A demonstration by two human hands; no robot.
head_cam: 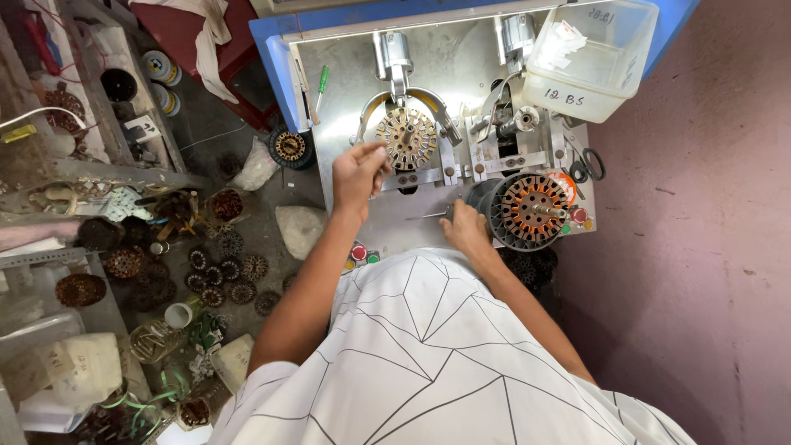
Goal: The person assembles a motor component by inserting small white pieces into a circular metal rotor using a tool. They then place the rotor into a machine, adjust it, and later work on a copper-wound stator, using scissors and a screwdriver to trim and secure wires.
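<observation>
My left hand (359, 170) is raised at the left edge of a round slotted stator core (407, 138) mounted on the winding machine's spindle, fingers pinched together close to it. Whether they hold a thin wire is too small to tell. My right hand (464, 227) rests on the metal machine table (346, 82), fingers closed on a thin metal tool beside a wound stator (527, 208) with copper coils and orange insulation.
A clear plastic box (589, 58) stands at the table's back right, with scissors (587, 165) below it. Red and green buttons (360, 253) sit on the front edge. Several stators and rotors (222, 276) litter the floor on the left, beside cluttered shelves.
</observation>
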